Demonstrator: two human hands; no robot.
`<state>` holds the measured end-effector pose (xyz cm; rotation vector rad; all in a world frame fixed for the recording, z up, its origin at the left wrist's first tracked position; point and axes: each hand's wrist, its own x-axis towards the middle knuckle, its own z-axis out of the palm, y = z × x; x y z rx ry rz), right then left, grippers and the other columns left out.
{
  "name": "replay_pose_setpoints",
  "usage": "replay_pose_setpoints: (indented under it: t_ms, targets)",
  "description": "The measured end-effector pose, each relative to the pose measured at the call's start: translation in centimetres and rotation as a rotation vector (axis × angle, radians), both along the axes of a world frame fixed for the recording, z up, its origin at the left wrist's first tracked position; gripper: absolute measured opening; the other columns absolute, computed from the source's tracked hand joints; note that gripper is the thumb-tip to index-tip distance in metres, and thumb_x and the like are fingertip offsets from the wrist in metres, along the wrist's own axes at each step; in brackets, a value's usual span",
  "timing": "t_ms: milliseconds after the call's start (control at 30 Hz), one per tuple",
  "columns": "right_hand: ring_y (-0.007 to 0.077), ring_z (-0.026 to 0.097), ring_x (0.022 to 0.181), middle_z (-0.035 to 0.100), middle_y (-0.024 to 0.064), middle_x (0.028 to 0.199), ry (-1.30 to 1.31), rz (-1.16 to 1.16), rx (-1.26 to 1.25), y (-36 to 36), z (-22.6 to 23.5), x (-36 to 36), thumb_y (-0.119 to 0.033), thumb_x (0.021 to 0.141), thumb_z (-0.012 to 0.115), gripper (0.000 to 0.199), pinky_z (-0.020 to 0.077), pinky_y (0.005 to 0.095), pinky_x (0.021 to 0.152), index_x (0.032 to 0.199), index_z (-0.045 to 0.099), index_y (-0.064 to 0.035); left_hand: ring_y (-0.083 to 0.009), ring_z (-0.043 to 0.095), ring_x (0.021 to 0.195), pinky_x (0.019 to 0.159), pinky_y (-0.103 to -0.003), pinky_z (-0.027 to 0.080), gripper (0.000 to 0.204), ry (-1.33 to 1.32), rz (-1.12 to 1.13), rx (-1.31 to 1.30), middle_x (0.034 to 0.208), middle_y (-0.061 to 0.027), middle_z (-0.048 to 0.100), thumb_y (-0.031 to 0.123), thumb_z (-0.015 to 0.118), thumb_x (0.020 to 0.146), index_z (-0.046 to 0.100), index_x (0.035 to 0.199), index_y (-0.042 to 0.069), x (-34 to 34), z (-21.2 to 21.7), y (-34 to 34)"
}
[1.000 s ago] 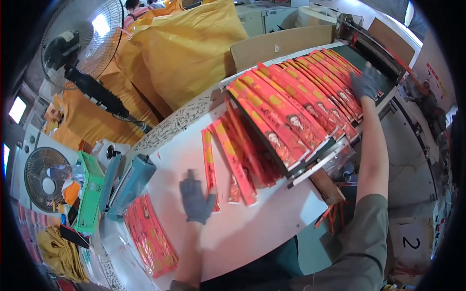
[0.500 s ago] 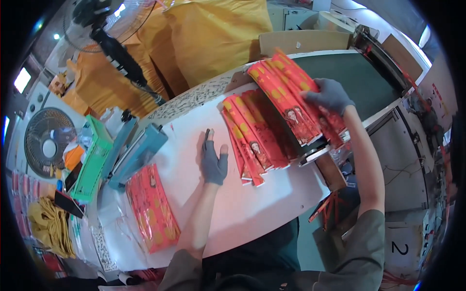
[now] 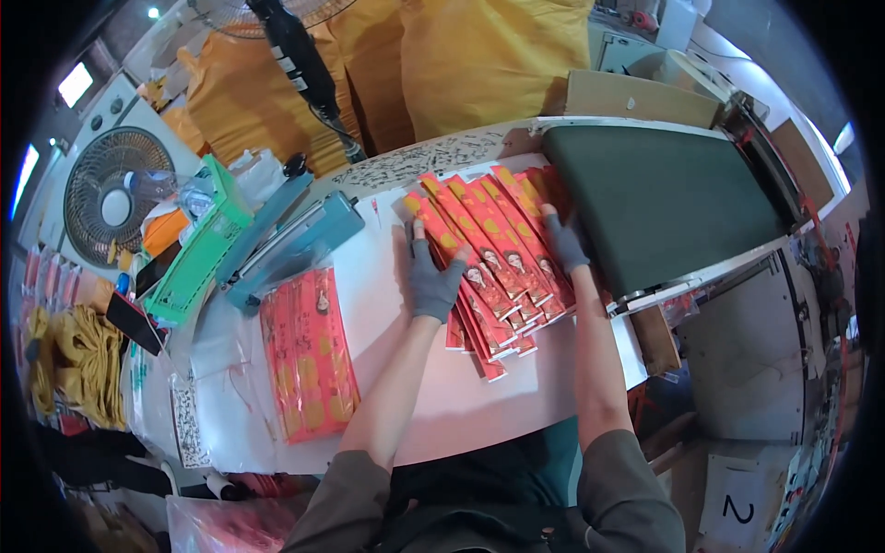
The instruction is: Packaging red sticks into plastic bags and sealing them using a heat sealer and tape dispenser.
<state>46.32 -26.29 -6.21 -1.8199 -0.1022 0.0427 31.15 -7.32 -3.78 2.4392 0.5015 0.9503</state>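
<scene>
A fanned pile of long, narrow red packets (image 3: 493, 249) with gold patches and a printed figure near one end lies on the white tabletop. The packets overlap unevenly, their white-edged near ends staggered. At the pile's left edge rests my left hand (image 3: 433, 281), in a grey fingertip-less glove, fingers stretched out and thumb apart over the packets. My right hand (image 3: 566, 244), gloved the same way, lies along the pile's right side with fingers extended; part of its thumb side is hard to make out. Neither hand is wrapped round a packet.
A dark green conveyor belt (image 3: 664, 203) adjoins the table on the right. Left of the pile lie a clear-bagged red bundle (image 3: 309, 355), a blue-grey bar-shaped device (image 3: 295, 249) and a green basket (image 3: 198, 249). Large yellow sacks (image 3: 498, 64) stand behind; a fan (image 3: 115, 194) is far left.
My right hand has brought its bunch of packets from the belt's edge leftward onto the others on the table. My left hand has moved up against the pile. The view has shifted.
</scene>
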Motion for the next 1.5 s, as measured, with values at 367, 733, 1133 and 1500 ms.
replay_pose_setpoints:
  t_ms: [367,733,1133,1500]
  targets:
    - [0.025,0.053,0.113,0.052,0.0231,0.123,0.18,0.44,-0.016,1.6,4.7,-17.1,-0.047,0.074,0.071,0.101,0.043,0.032,0.093,0.139,0.019,0.0099,-0.0115,0.061,0.075,0.065,-0.025,0.051,0.039,0.297,-0.53,-1.39,0.093,-0.0049,0.064,0.028,0.062,0.085,0.053,0.116,0.005,-10.4,-1.5,-0.6]
    - [0.0191,0.043,0.12,0.04,0.0119,0.134,0.238,0.748,0.356,-1.8,10.1,-32.1,-0.034,0.068,0.081,0.105,0.0396,0.0334,0.098,0.142,0.015,0.0,-0.0289,0.062,0.091,0.082,-0.036,0.049,0.083,0.268,-0.65,-0.744,0.1,-0.0136,0.061,0.035,0.078,0.069,0.035,0.132,0.001,-26.1,5.1,-3.4]
    - [0.0273,0.049,0.118,0.048,0.0188,0.125,-0.118,0.696,0.689,4.7,18.7,-27.4,-0.042,0.051,0.089,0.124,0.0429,0.0392,0.097,0.143,0.014,-0.005,-0.0277,0.042,0.124,0.105,-0.038,0.034,0.096,-0.364,-0.916,-0.709,0.134,-0.0169,0.042,0.022,0.077,0.074,0.014,0.145,0.014,-20.1,13.9,0.6]
    - [0.0179,0.051,0.113,0.054,0.0146,0.124,0.461,1.093,0.437,4.3,16.1,-28.7,-0.008,0.066,0.076,0.064,0.0403,0.0307,0.096,0.125,0.052,0.0033,-0.0378,0.057,0.104,0.086,-0.038,0.047,0.135,0.261,-0.468,-0.661,0.115,-0.0257,0.053,0.051,0.078,0.061,-0.018,0.139,-0.002,-26.5,9.8,-1.8]
